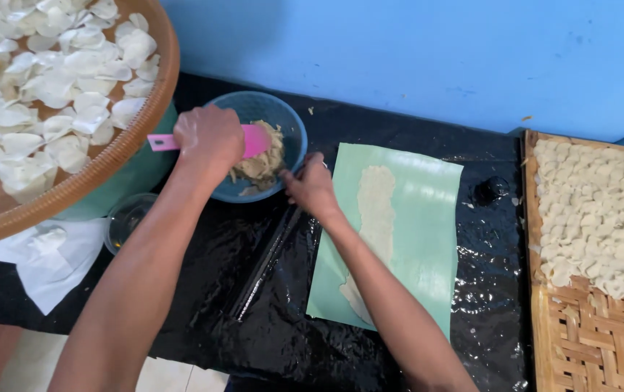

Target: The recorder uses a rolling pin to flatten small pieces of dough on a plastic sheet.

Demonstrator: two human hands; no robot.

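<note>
My left hand (209, 138) grips a pink spatula (255, 139) whose blade lies in a lump of beige dough (263, 163) inside a round blue-green bowl (288, 122). My right hand (313, 187) rests on the bowl's near right rim and seems to hold it. Just right of the bowl lies a light green sheet (421, 225) with a long strip of dough (376, 210) spread down its left half. My right forearm crosses the sheet's lower part.
A round woven tray (112, 156) of thin white pieces overhangs at the top left. A rectangular bamboo tray (588, 341) with small pale pieces sits at the right. A small glass (126, 219), white paper (54, 265) and a thin dark rod (265, 263) lie on black plastic (283, 334).
</note>
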